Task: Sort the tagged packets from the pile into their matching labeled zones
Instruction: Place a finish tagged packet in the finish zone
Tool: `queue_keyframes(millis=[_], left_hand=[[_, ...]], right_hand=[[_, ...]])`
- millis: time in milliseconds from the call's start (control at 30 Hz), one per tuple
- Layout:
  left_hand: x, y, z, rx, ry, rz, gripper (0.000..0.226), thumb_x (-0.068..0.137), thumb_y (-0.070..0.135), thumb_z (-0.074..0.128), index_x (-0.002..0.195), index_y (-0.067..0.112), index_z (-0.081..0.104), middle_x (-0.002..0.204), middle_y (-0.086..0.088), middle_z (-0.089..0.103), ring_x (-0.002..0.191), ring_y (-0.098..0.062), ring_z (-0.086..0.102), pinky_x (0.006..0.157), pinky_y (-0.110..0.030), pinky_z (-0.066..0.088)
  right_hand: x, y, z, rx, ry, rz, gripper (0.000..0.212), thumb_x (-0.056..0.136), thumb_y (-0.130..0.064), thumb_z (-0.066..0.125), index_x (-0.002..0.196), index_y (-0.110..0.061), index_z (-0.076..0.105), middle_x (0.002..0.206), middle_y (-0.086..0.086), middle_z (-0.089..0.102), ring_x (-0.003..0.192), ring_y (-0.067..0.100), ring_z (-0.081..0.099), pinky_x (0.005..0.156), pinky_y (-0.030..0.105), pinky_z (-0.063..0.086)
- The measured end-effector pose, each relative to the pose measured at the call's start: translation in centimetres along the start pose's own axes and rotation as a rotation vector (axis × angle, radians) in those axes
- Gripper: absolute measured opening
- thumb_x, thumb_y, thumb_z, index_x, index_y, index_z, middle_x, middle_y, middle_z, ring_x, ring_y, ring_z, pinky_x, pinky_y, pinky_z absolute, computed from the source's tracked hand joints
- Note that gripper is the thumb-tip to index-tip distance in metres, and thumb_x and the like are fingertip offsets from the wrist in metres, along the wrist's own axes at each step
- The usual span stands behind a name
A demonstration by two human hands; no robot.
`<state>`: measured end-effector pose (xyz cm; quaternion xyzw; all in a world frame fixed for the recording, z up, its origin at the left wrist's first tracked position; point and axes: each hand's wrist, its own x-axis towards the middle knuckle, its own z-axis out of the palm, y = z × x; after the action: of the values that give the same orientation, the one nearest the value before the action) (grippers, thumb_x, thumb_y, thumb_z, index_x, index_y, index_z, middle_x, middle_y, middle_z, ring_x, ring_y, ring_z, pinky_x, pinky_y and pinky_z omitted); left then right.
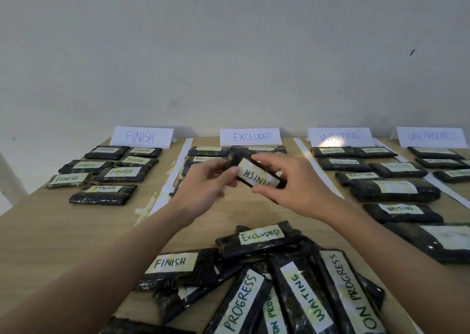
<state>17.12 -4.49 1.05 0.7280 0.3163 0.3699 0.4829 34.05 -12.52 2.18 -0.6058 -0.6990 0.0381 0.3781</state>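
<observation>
Both my hands hold one black packet [256, 174] up over the middle of the table; its white tag reads FINISH upside down. My left hand [206, 183] pinches its left end and my right hand [284, 178] grips its right end. The pile [267, 280] of black tagged packets lies near me, with tags reading EXCLUDED, FINISH, WAITING and ON PROGRESS. At the back stand paper signs: FINISH sign [142, 137], EXCLUDED sign [250, 137], WAITING sign [339, 137], ON PROGRESS sign [431, 137]. Sorted packets lie in front of each sign.
White paper strips [175, 171] divide the wooden table [76, 229] into zones. Several FINISH packets [112, 172] lie at the left, several WAITING packets [391, 188] at the right. A plain wall rises behind the signs.
</observation>
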Motion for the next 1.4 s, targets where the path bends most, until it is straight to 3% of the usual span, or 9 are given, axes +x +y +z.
queue_keyframes(millis=[200,333,467,567,733,1000,1100,1233,1400], left_hand=[[1.8,1.0,0.6,-0.162,0.184,-0.003,0.027,0.089,0.026,0.058,0.112,0.012,0.061,0.106,-0.007,0.068,0.094,-0.018,0.065,0.066,-0.025,0.049],[1.2,1.0,0.6,-0.027,0.096,0.042,0.024,0.089,0.029,0.059,0.109,0.017,0.061,0.106,-0.001,0.068,0.100,-0.016,0.064,0.084,-0.031,0.053],[-0.4,0.4,0.2,0.136,-0.025,0.045,0.021,0.088,0.022,0.060,0.109,0.022,0.058,0.102,0.008,0.065,0.088,-0.004,0.064,0.068,-0.014,0.048],[-1.3,-0.3,-0.3,0.209,-0.032,-0.002,0.029,0.088,0.023,0.061,0.116,0.018,0.058,0.109,0.002,0.064,0.090,-0.012,0.066,0.071,-0.020,0.045],[-2.0,-0.6,-1.5,0.212,-0.024,0.000,0.012,0.089,0.014,0.059,0.097,0.023,0.063,0.099,-0.001,0.069,0.080,-0.011,0.068,0.068,-0.024,0.050],[-2.6,-0.7,-5.1,0.243,0.064,-0.011,0.021,0.091,0.006,0.053,0.108,0.013,0.063,0.108,-0.008,0.066,0.088,-0.024,0.066,0.073,-0.019,0.054],[-3.3,-0.5,-7.3,0.279,0.116,-0.016,0.023,0.093,0.007,0.050,0.111,0.014,0.063,0.107,-0.005,0.065,0.089,-0.021,0.067,0.079,-0.026,0.056],[-4.3,-0.6,-10.3,0.396,0.183,0.003,0.025,0.096,0.009,0.043,0.110,0.015,0.062,0.103,-0.002,0.063,0.091,-0.017,0.062,0.075,-0.029,0.056],[-5.7,-2.4,-14.5,0.492,0.229,-0.001,0.026,0.097,0.008,0.037,0.101,0.024,0.059,0.102,-0.003,0.053,0.081,-0.014,0.054,0.065,-0.025,0.052]], right_hand=[[2.0,-1.3,0.8,0.339,0.068,0.206,0.044,0.076,-0.017,0.074,0.112,-0.025,0.049,0.098,0.001,0.068,0.077,0.013,0.069,0.072,0.035,0.058],[2.0,-1.5,1.4,0.415,0.101,0.275,0.060,0.078,-0.018,0.072,0.127,-0.031,0.039,0.097,-0.003,0.067,0.085,0.011,0.067,0.079,0.038,0.056],[1.6,-1.6,1.8,0.643,0.198,0.373,0.050,0.082,-0.006,0.066,0.120,-0.024,0.039,0.098,0.001,0.064,0.087,0.014,0.067,0.068,0.034,0.059],[1.4,-1.7,2.0,0.770,0.253,0.417,0.046,0.084,-0.002,0.063,0.116,-0.020,0.037,0.098,0.001,0.062,0.080,0.009,0.069,0.063,0.030,0.059],[1.1,-1.8,2.8,0.789,0.243,0.410,0.044,0.083,-0.002,0.064,0.113,-0.020,0.037,0.100,0.002,0.061,0.083,0.011,0.068,0.069,0.035,0.059],[1.8,-1.8,3.5,0.443,0.245,0.337,0.052,0.070,-0.023,0.078,0.108,-0.028,0.043,0.102,-0.005,0.061,0.092,0.015,0.062,0.083,0.041,0.054],[2.4,-3.5,4.1,0.209,0.147,0.192,0.056,0.073,-0.025,0.076,0.117,-0.023,0.042,0.100,-0.008,0.055,0.096,0.012,0.056,0.081,0.026,0.048],[3.4,-6.3,6.5,-0.236,-0.042,-0.038,0.066,0.075,-0.041,0.071,0.128,-0.023,0.037,0.126,-0.004,0.046,0.112,0.014,0.048,0.092,0.032,0.043],[5.1,-10.2,11.3,-0.380,-0.161,-0.270,0.046,0.082,-0.041,0.062,0.120,-0.019,0.047,0.119,-0.002,0.048,0.108,0.017,0.048,0.089,0.032,0.037]])
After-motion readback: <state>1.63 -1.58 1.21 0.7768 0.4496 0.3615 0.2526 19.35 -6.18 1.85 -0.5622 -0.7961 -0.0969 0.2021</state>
